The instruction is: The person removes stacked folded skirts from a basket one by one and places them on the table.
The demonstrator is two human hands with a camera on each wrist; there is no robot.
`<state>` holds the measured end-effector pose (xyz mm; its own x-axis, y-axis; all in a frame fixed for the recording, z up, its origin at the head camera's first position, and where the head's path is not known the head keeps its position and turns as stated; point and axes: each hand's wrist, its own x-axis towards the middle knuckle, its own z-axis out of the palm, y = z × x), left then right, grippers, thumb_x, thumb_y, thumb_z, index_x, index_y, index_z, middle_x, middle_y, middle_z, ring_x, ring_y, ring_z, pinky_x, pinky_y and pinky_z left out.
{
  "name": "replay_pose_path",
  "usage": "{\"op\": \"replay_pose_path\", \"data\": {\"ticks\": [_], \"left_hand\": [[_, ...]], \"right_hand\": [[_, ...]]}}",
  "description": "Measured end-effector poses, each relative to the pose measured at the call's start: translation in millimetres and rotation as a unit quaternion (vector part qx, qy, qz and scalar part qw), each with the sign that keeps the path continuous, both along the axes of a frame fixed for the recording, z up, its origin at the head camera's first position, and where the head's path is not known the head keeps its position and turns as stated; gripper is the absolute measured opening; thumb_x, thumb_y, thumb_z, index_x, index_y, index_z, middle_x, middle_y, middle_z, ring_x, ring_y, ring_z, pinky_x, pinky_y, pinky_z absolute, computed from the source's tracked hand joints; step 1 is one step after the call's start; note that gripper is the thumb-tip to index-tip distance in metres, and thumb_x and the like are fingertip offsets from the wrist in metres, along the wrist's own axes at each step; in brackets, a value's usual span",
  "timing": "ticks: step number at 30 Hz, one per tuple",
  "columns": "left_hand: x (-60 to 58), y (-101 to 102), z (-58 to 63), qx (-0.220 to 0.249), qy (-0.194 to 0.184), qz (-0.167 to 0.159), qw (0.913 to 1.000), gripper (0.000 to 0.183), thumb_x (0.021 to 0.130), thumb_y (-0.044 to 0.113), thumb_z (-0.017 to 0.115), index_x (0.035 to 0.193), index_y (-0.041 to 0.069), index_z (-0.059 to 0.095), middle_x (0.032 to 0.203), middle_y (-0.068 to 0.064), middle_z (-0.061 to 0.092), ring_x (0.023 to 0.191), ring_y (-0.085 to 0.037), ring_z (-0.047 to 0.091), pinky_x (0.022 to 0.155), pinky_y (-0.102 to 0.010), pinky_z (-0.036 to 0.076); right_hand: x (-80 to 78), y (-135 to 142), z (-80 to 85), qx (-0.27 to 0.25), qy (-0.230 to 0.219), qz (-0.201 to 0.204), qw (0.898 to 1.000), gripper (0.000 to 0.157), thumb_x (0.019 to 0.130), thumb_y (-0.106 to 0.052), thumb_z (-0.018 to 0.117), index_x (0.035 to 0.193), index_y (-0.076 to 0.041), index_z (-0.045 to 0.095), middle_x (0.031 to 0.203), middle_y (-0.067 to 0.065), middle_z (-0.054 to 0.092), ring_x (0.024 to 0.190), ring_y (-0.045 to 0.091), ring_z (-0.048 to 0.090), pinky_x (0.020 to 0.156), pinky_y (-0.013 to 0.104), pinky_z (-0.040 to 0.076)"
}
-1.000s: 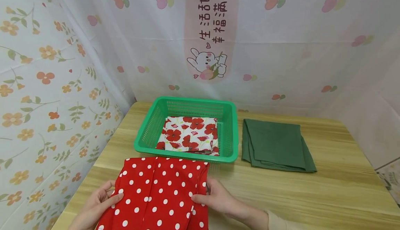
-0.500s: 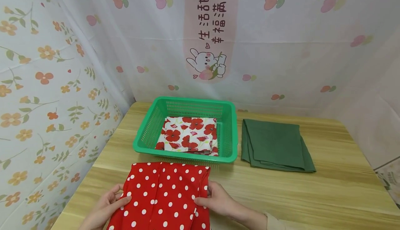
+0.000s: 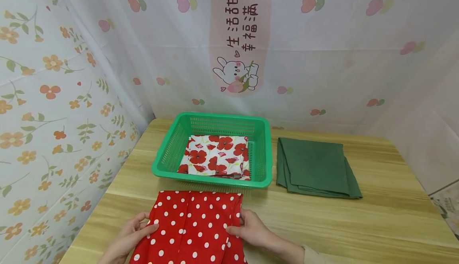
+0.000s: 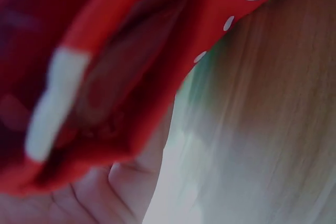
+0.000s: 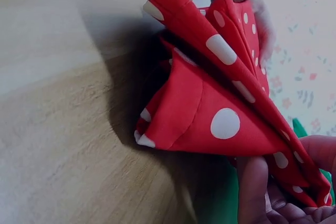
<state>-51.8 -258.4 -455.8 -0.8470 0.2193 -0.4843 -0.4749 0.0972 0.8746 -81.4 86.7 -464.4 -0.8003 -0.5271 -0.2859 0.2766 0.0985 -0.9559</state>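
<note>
A red cloth with white polka dots [image 3: 195, 228], folded in layers, is held up by both hands at the near side of the table. My left hand [image 3: 130, 234] pinches its left edge, thumb on top and fingers behind. At the right edge my right hand [image 3: 251, 229] grips it the same way. In the right wrist view the folded layers of the polka-dot cloth [image 5: 210, 98] hang over the wood, pinched by the right thumb and fingers. The left wrist view is mostly filled by the red cloth [image 4: 152, 114], with the left palm [image 4: 136, 187] under it.
Just beyond the red cloth stands a green plastic basket [image 3: 268, 152] with a folded poppy-print cloth [image 3: 218, 154] inside. A folded dark green cloth [image 3: 317, 166] lies right of it on the wooden table [image 3: 322, 224]. Printed curtains [image 3: 305, 57] hang behind and at the left.
Both hands have drawn the polka-dot cloth slightly toward the near edge, the left hand also shifting right. The basket and green cloth have stayed in place.
</note>
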Motion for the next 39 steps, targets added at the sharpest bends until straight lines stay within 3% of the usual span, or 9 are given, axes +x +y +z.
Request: {"op": "replay_pose_path", "data": {"ticks": [7,11,14,19,24,31,39], "left_hand": [[-0.4,4,-3.5,-0.058,0.003,0.014,0.9982,0.044,0.09,0.021,0.063,0.115,-0.006,0.039,0.094,-0.01,0.066,0.082,-0.029,0.068,0.07,-0.045,0.055],[-1.0,6,-6.4,-0.101,0.014,0.016,0.9947,0.043,0.089,0.018,0.063,0.114,-0.007,0.038,0.09,-0.009,0.066,0.078,-0.026,0.068,0.068,-0.043,0.056],[-2.2,8,-9.8,-0.139,0.027,0.017,0.9898,0.04,0.089,0.014,0.063,0.112,-0.008,0.04,0.087,-0.008,0.066,0.075,-0.023,0.067,0.066,-0.041,0.057],[-3.3,10,-14.8,-0.166,0.039,0.015,0.9852,0.036,0.088,0.011,0.064,0.108,-0.008,0.04,0.087,-0.011,0.066,0.075,-0.025,0.068,0.065,-0.041,0.057],[-2.8,14,-17.3,-0.21,0.037,0.025,0.9766,0.042,0.083,0.013,0.07,0.106,-0.008,0.04,0.086,-0.011,0.066,0.073,-0.026,0.068,0.063,-0.041,0.057],[-4.9,21,-17.3,-0.265,0.025,0.04,0.9631,0.045,0.08,0.01,0.073,0.109,-0.008,0.044,0.086,-0.009,0.064,0.07,-0.02,0.066,0.061,-0.04,0.057],[-8.5,22,-15.5,-0.305,0.023,0.022,0.9517,0.056,0.076,0.015,0.077,0.114,-0.011,0.044,0.089,-0.011,0.062,0.069,-0.017,0.063,0.061,-0.04,0.057]], "right_hand": [[-1.6,0,-5.1,0.025,0.023,-0.001,0.999,0.046,0.085,-0.008,0.067,0.123,0.006,0.046,0.104,0.012,0.066,0.088,0.027,0.068,0.072,0.038,0.056],[-2.9,2,-8.3,0.068,0.062,0.009,0.996,0.047,0.082,-0.011,0.071,0.121,0.003,0.049,0.104,0.009,0.066,0.088,0.022,0.068,0.073,0.036,0.056],[-5.2,4,-9.9,0.111,0.084,0.023,0.99,0.044,0.08,-0.016,0.073,0.116,-0.001,0.053,0.098,0.003,0.067,0.082,0.016,0.068,0.068,0.031,0.056],[-9.1,6,-9.4,0.179,0.097,0.043,0.978,0.037,0.08,-0.022,0.074,0.107,-0.004,0.057,0.077,-0.003,0.065,0.056,0.015,0.063,0.046,0.022,0.048],[-11.3,5,-10.2,0.239,0.099,0.054,0.965,0.033,0.078,-0.025,0.075,0.101,-0.007,0.058,0.064,-0.003,0.06,0.045,0.014,0.056,0.041,0.018,0.04],[-10.9,5,-13.4,0.256,0.094,0.052,0.961,0.032,0.078,-0.025,0.075,0.098,-0.007,0.058,0.061,0.0,0.058,0.043,0.014,0.053,0.041,0.019,0.038],[-12.2,4,-15.6,0.281,0.113,0.047,0.952,0.036,0.075,-0.026,0.077,0.099,-0.005,0.059,0.066,-0.004,0.058,0.049,0.013,0.056,0.044,0.023,0.043]]}}
